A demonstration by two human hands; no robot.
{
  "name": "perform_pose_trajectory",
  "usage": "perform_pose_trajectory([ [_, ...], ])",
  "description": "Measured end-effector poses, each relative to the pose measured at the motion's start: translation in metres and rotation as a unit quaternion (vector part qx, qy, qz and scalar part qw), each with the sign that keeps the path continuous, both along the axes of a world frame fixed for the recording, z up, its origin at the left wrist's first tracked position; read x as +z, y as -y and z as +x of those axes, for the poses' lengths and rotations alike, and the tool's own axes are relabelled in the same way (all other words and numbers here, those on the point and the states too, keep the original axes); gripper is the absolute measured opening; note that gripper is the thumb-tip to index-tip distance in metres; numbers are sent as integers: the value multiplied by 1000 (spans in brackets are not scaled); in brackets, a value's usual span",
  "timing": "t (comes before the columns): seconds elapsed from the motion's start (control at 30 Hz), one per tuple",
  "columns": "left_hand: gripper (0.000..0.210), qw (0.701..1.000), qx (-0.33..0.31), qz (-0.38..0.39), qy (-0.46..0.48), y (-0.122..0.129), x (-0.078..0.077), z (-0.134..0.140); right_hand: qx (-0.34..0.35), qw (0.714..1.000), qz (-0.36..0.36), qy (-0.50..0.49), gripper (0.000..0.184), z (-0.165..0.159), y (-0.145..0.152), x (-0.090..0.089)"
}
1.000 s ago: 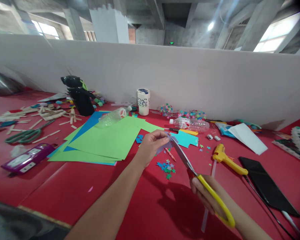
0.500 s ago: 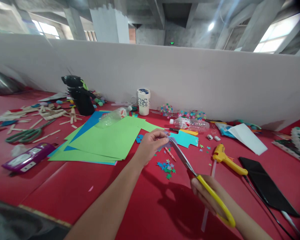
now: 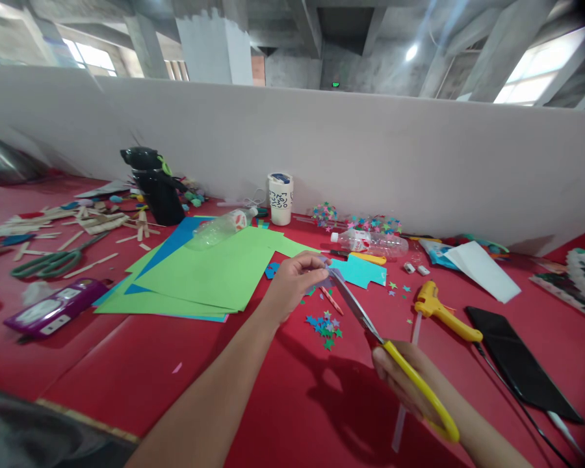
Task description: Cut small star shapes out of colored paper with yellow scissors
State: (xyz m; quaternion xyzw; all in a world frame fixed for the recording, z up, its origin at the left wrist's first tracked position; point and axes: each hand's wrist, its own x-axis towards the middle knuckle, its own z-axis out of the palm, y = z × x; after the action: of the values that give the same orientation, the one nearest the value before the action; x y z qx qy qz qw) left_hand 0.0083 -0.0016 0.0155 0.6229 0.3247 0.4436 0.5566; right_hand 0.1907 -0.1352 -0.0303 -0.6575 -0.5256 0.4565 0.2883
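Observation:
Between thumb and fingers, my left hand (image 3: 299, 278) pinches a small piece of purple paper (image 3: 325, 276), mostly hidden by the fingertips. Yellow-handled scissors (image 3: 409, 377) are gripped in my right hand (image 3: 400, 374), their blades pointing up and left. The blade tips meet the purple paper just beside my left fingertips; whether they are cutting into it I cannot tell. Below the held paper lies a pile of small blue, green and purple paper stars (image 3: 325, 328). A pink pencil-like stick (image 3: 332, 301) rests just above the pile.
Green sheets (image 3: 209, 270) lie left of my hands, with a clear plastic bottle (image 3: 224, 227) on top. Turquoise paper (image 3: 363, 270) and another bottle (image 3: 370, 242) are behind. To the right are a yellow glue gun (image 3: 446, 312) and a black phone-like slab (image 3: 521, 364).

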Motion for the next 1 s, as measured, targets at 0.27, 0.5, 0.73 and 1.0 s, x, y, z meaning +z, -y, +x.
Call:
perform_pose_trajectory([
  [0.27,11,1000,7,-15,16,1,1,2,-3,1000,17,-6,48,0,0,3],
  [0.5,11,998,4,-40,39,2,2,3,-1,999,5,-37,53,0,-1,-2],
  [0.73,11,998,-32,-33,42,5,2,3,14,998,19,-59,53,1,3,-3],
  [1.0,9,999,-35,-29,27,5,3,3,6,1000,4,-23,55,1,2,2],
])
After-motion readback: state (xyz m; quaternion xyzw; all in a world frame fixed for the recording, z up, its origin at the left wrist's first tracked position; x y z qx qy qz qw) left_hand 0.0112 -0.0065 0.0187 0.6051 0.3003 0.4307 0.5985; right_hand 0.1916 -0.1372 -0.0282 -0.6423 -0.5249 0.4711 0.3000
